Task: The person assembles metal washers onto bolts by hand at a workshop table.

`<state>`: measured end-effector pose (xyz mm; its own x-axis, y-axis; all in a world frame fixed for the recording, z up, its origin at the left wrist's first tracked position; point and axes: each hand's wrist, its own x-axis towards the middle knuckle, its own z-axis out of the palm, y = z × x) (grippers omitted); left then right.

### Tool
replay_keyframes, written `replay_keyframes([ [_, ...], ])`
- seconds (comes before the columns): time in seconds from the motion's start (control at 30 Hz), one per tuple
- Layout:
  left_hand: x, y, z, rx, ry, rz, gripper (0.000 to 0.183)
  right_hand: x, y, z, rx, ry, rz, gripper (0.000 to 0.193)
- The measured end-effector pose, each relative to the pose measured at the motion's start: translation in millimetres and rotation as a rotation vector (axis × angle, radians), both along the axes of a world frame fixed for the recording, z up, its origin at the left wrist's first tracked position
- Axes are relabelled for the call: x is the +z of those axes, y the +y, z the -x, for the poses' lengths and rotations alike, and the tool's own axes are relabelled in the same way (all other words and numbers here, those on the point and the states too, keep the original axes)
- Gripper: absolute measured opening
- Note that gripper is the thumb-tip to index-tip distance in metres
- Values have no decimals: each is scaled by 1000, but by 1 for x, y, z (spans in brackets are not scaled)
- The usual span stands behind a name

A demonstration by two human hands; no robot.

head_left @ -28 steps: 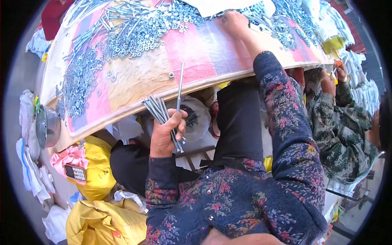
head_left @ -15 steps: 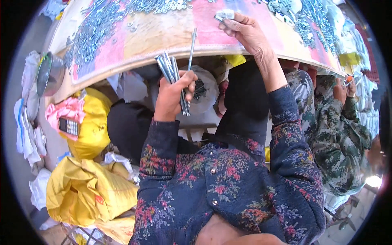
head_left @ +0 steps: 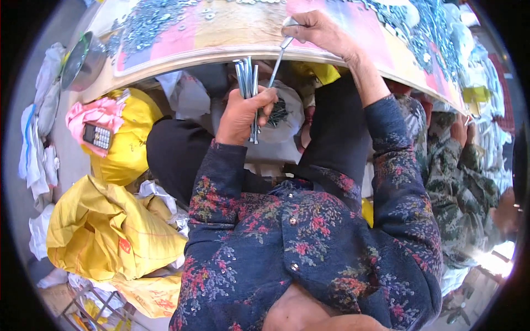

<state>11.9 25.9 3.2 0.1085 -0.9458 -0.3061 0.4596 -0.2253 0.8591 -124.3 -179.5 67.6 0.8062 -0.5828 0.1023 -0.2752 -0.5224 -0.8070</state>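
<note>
Bolts [head_left: 243, 77] are held in a near-upright bundle by the left hand [head_left: 243, 116] in the head view, its fingers [head_left: 265, 105] closed around them, and the ends show above and below the fist. The right hand [head_left: 326, 36] is above the near edge of the desk [head_left: 182, 65], with its fingers pinched narrow at the upper end of a thin metal rod [head_left: 277, 63] (what kind of piece is on that end, it is too small to tell). This rod slants down, and its lower end meets the left hand, beside the bundle. On the desk, a striped cloth [head_left: 237, 27] carries many washers [head_left: 149, 27], to the left and far from the hands. Below the desk edge, behind the left hand, is a pale bag [head_left: 295, 102] with dark pieces inside. Farther left, a phone [head_left: 98, 135] rests with a pink cloth [head_left: 91, 115] upon a yellow sack [head_left: 121, 163]
</note>
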Motion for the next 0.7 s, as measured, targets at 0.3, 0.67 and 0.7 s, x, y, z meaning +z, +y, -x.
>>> replay_keyframes([
  [0.3,12,19,-29,134,-27,25,19,1,0,-50,109,59,-12,34],
  [0.67,8,24,-36,188,61,8,17,0,31,-84,61,195,97,29],
  [0.7,7,25,-38,178,62,4,17,-7,30,-90,57,199,60,27],
])
